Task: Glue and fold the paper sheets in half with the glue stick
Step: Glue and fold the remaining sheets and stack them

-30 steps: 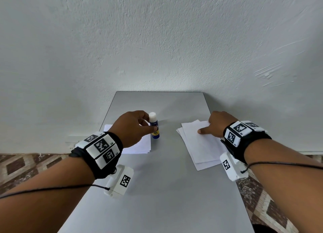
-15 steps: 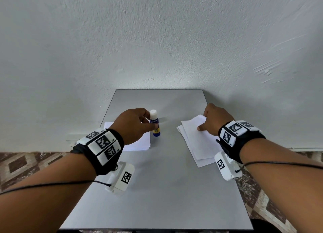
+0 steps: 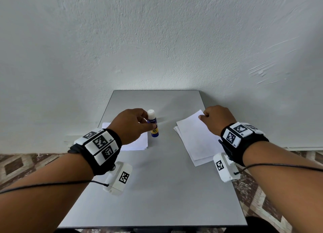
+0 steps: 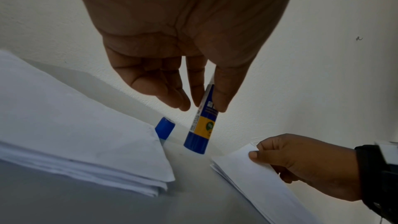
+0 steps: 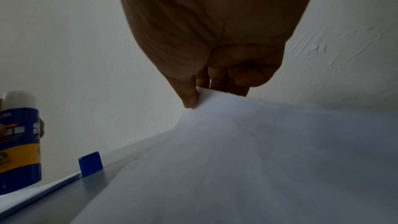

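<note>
A blue and yellow glue stick with its white glue tip bare stands upright on the grey table. My left hand pinches its barrel between thumb and fingers. Its blue cap lies on the table behind the left stack. My right hand pinches the far corner of the top sheet of the right stack; thumb on top, fingers under the edge. That corner is lifted off the stack.
A stack of white folded sheets lies at the left, partly under my left hand. The white wall stands right behind the table's far edge. Patterned floor shows on both sides of the narrow table.
My right hand slid up the right stack to its far corner and took hold of the top sheet, raising it. The left hand stayed on the glue stick.
</note>
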{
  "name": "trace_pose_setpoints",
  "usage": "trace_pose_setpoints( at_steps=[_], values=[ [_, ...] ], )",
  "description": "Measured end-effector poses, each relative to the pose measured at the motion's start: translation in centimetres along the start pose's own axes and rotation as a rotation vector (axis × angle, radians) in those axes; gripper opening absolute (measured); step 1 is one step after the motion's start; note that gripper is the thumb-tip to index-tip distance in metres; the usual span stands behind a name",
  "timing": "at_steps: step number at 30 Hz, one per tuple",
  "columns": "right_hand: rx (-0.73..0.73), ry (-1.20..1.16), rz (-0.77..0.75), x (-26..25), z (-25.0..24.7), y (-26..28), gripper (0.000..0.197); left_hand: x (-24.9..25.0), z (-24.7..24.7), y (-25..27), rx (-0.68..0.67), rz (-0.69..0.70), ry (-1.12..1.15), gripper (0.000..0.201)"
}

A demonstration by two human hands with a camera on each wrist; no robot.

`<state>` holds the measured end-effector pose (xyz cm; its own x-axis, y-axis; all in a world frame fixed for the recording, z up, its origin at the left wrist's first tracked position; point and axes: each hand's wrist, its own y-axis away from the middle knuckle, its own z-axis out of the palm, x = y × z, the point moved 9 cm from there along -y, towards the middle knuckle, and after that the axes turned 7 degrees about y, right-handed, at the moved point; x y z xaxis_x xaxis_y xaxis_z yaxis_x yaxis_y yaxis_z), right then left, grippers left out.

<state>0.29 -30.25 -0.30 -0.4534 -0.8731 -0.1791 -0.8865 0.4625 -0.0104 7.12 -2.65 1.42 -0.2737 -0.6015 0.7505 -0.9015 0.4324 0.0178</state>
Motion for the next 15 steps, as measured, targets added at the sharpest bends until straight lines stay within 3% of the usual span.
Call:
trace_pose_setpoints(
  at_steps=[5, 11, 15],
  values=[
    [0.002, -0.056, -0.042, -0.5, -0.9, 0.6, 0.019, 0.0, -0.1, 0.2, -0.003, -0.010, 0.007, 0.022],
    [0.022, -0.075, -0.104, -1.0, -1.6, 1.4, 0.039, 0.0, -0.4, 0.6, 0.005, -0.013, 0.014, 0.020],
    [0.003, -0.100, -0.090, -0.8, -1.7, 1.9, 0.036, 0.2, -0.6, 1.0, 0.015, -0.015, -0.005, 0.020]
  ],
)
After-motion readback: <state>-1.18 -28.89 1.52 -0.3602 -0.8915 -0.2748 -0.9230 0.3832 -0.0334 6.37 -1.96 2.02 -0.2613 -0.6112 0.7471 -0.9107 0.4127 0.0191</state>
